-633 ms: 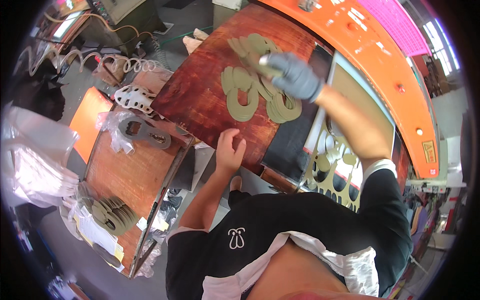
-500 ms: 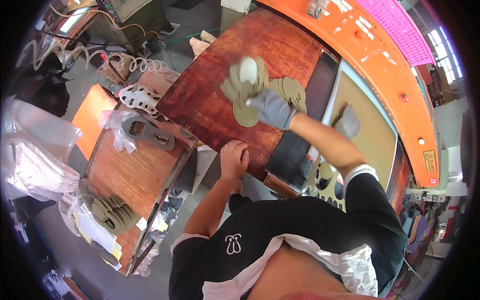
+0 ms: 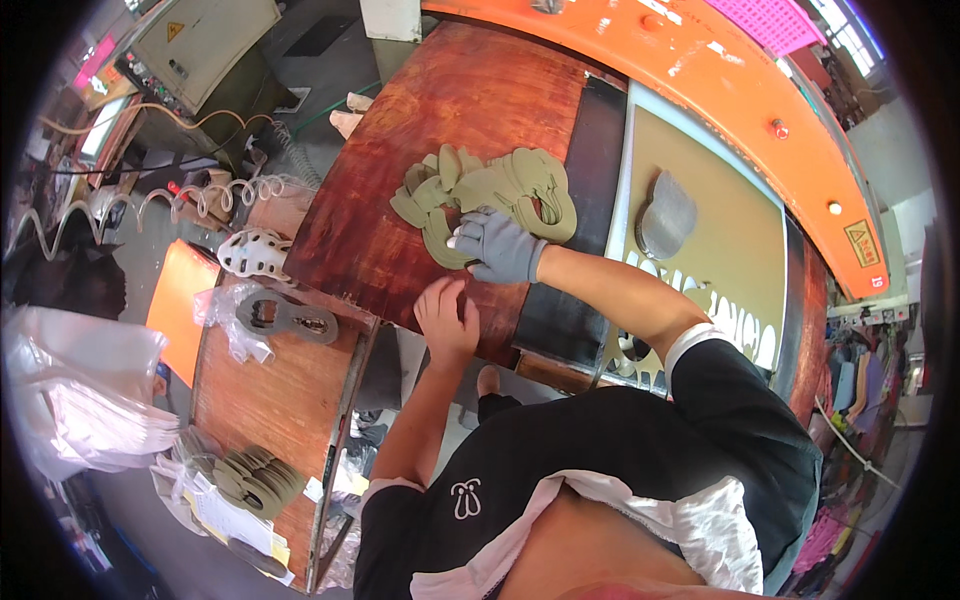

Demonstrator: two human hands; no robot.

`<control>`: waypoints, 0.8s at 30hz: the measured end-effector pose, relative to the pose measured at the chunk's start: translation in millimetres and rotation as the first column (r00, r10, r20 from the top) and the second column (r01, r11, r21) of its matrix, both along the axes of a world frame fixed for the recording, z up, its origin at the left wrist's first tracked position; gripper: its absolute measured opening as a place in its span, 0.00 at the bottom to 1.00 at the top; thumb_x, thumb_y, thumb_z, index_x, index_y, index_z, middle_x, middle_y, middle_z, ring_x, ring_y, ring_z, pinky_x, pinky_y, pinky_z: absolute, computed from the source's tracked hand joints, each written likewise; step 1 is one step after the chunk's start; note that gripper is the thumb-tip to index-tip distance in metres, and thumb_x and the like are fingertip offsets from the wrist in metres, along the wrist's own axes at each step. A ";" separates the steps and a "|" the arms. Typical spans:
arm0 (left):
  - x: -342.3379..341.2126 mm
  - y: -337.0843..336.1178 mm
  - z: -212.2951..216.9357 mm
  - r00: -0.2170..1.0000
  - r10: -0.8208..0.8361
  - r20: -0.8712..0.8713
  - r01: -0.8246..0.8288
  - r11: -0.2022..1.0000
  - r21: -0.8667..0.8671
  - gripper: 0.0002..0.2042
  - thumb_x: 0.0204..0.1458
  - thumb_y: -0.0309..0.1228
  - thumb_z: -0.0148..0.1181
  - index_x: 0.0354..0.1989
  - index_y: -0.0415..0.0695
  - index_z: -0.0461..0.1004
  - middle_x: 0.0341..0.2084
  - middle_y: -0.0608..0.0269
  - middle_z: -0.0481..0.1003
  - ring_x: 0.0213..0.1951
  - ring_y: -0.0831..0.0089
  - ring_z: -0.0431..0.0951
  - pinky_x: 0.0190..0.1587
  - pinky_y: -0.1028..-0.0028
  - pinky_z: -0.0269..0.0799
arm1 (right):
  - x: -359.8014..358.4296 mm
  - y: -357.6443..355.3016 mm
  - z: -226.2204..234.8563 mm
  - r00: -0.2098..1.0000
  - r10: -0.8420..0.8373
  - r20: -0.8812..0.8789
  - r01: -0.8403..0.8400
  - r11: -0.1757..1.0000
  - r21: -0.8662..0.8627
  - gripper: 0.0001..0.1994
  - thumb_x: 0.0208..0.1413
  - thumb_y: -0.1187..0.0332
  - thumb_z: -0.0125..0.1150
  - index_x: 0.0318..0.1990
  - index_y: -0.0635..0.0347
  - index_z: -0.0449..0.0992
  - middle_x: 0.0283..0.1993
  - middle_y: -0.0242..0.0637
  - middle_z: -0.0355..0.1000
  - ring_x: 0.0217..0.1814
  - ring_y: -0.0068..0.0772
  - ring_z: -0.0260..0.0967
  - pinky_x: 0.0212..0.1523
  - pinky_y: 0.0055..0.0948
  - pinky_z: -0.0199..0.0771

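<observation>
Flat olive sole-shaped pieces (image 3: 535, 180) lie in a loose, overlapping heap on the reddish-brown board (image 3: 430, 95). My right hand (image 3: 497, 246), in a grey glove with bare fingertips, is at the heap's near side. Its fingers curl over the edge of a sole-shaped piece there; the underside of the grip is hidden. Just nearer to me, my bare left hand (image 3: 448, 318) rests by the board's front edge. Its fingers are bent a little and apart, and nothing is in them.
An orange machine beam (image 3: 700, 65) spans the far right. Under it lies an olive sheet (image 3: 735, 200) with cut-out holes and a grey sole-shaped die (image 3: 667, 215). On the left, a lower wooden table (image 3: 270, 400) bears another die (image 3: 288, 315) and stacked olive pieces (image 3: 258, 480).
My right hand has come down nearer to me, and the white oval patch over the heap is gone. The left hand's fingers have spread. The whole view has shifted.
</observation>
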State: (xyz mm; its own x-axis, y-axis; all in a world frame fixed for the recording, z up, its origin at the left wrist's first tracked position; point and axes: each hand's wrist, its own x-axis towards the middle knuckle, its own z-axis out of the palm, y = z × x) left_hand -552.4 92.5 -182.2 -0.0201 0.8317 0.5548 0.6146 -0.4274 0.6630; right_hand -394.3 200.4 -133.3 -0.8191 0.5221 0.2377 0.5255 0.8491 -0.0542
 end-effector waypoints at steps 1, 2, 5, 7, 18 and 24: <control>1.8 12.2 5.0 1.000 0.007 0.010 -0.008 0.999 0.035 0.17 0.41 0.26 0.57 0.43 0.44 0.70 0.42 0.56 0.69 0.47 0.56 0.68 0.50 0.59 0.59 | 2.8 0.9 2.7 0.998 0.036 -0.044 -0.035 0.999 0.035 0.22 0.42 0.60 0.62 0.47 0.56 0.71 0.46 0.41 0.68 0.49 0.43 0.65 0.51 0.42 0.64; 5.0 25.0 9.0 1.000 -0.021 -0.012 0.022 0.998 0.061 0.19 0.41 0.29 0.59 0.44 0.43 0.69 0.44 0.53 0.68 0.50 0.55 0.66 0.53 0.56 0.57 | 6.1 2.9 6.2 0.997 0.019 -0.080 -0.016 0.999 0.036 0.22 0.42 0.60 0.61 0.47 0.57 0.71 0.46 0.41 0.69 0.50 0.42 0.65 0.52 0.41 0.63; 17.7 62.6 13.9 0.970 -0.025 -0.243 0.030 0.999 0.016 0.21 0.40 0.34 0.63 0.45 0.44 0.69 0.44 0.54 0.68 0.54 0.57 0.63 0.55 0.51 0.55 | 14.8 14.3 22.7 0.978 -0.051 -0.203 0.041 0.998 -0.054 0.22 0.44 0.61 0.57 0.47 0.60 0.71 0.46 0.41 0.69 0.51 0.42 0.65 0.53 0.39 0.63; 22.1 79.8 11.5 0.925 -0.048 -0.377 0.023 0.997 -0.069 0.22 0.38 0.37 0.65 0.44 0.45 0.70 0.44 0.56 0.68 0.56 0.58 0.62 0.56 0.48 0.54 | 20.4 22.8 37.0 0.963 -0.203 -0.174 0.141 0.938 -0.316 0.20 0.45 0.62 0.56 0.47 0.60 0.71 0.47 0.43 0.69 0.51 0.45 0.65 0.52 0.40 0.64; 6.0 102.3 -14.9 0.980 -0.186 -0.069 0.177 0.976 -0.124 0.17 0.45 0.37 0.62 0.40 0.42 0.69 0.42 0.56 0.71 0.55 0.54 0.62 0.57 0.53 0.51 | 92.9 38.7 50.5 0.780 -0.618 -0.100 0.477 0.690 -0.545 0.12 0.46 0.64 0.53 0.38 0.57 0.76 0.38 0.40 0.74 0.41 0.45 0.71 0.43 0.39 0.70; 9.9 102.2 -18.4 0.922 -0.133 -0.364 0.151 0.988 0.019 0.18 0.44 0.41 0.62 0.39 0.44 0.68 0.42 0.56 0.69 0.56 0.54 0.62 0.55 0.46 0.53 | 83.6 5.5 26.0 0.871 -0.481 -0.103 0.453 0.866 -0.213 0.12 0.44 0.63 0.55 0.36 0.55 0.77 0.37 0.42 0.74 0.43 0.46 0.70 0.47 0.39 0.67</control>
State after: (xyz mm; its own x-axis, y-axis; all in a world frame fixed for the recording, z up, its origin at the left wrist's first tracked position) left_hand -542.5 194.7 -200.6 0.3051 0.7848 0.5395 0.7392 -0.5523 0.3853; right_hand -310.7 206.0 -107.3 -0.4312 0.8788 0.2044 0.8318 0.4749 -0.2873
